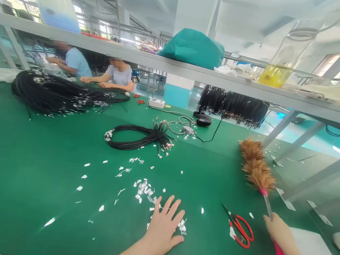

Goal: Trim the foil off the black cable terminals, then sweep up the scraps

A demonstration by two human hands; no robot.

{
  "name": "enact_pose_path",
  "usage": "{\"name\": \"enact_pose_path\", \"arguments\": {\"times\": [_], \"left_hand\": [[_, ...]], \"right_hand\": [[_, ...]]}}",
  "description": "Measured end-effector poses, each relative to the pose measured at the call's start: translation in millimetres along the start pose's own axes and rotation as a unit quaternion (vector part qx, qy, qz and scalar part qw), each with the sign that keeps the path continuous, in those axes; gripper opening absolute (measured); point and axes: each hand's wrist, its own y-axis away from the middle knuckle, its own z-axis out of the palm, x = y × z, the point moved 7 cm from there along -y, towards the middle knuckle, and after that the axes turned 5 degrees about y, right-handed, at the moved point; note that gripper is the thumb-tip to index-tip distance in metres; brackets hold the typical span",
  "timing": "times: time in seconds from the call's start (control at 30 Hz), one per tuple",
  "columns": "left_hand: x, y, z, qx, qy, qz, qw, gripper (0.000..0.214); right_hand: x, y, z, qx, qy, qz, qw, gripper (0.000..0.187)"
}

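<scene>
My left hand [165, 225] lies on the green tabletop [48, 142] with its fingers spread, over part of a heap of white scraps [144, 189]. More scraps are scattered to its left and beyond it. At the right, my right hand [279, 232] is wrapped around the handle of a feather duster [256, 164], whose brown feathers point away from me. The duster has a pink grip below the hand. Between the two hands lies a pair of red-handled scissors [241, 229], blades pointing up and left.
A coil of black cables [134, 140] lies mid-table, and a larger black cable bundle [54, 94] sits far left. Behind it are a power strip [156, 103] and black headphones [202, 119]. A shelf [153, 62] crosses above, holding a glass jug [284, 54]. Two people sit beyond the table.
</scene>
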Motion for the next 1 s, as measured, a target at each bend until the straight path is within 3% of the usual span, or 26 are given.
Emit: {"name": "enact_pose_path", "arguments": {"times": [0.13,0.23,0.33,0.43,0.57,0.67,0.77,0.83,1.0], "left_hand": [[-27,-5,3.9,0.012,-0.006,-0.059,0.998,0.060],[-39,-11,3.6,0.006,0.013,-0.102,0.995,0.065],[-39,-15,5.7,-0.020,0.036,-0.105,0.994,0.069],[-38,-14,14.0,-0.035,0.034,-0.074,0.996,0.067],[-40,-12,24.6,0.046,-0.036,-0.029,0.998,0.062],[-40,-10,27.1,0.139,-0.105,-0.050,0.984,0.043],[-36,-12,30.0,0.175,-0.138,-0.064,0.973,0.025],[-38,-13,31.6,0.175,-0.134,-0.070,0.973,0.024],[-39,-11,25.5,0.136,-0.079,-0.020,0.987,0.054]], "right_hand": [[-50,-14,19,-0.031,-0.027,-0.062,0.997,0.023],[-76,-24,22,-0.046,-0.055,-0.083,0.994,0.029],[-96,-59,13,-0.058,-0.066,-0.063,0.994,0.037],[-119,-114,3,-0.067,-0.058,-0.033,0.996,0.037],[-159,-177,2,-0.096,-0.029,-0.006,0.995,0.031],[-193,-205,7,-0.108,0.006,-0.014,0.994,0.030],[-218,-213,11,-0.102,0.055,-0.043,0.992,0.031],[-223,-207,12,-0.088,0.091,-0.072,0.989,0.029],[-189,-156,2,-0.074,0.178,-0.143,0.971,0.030]]}}
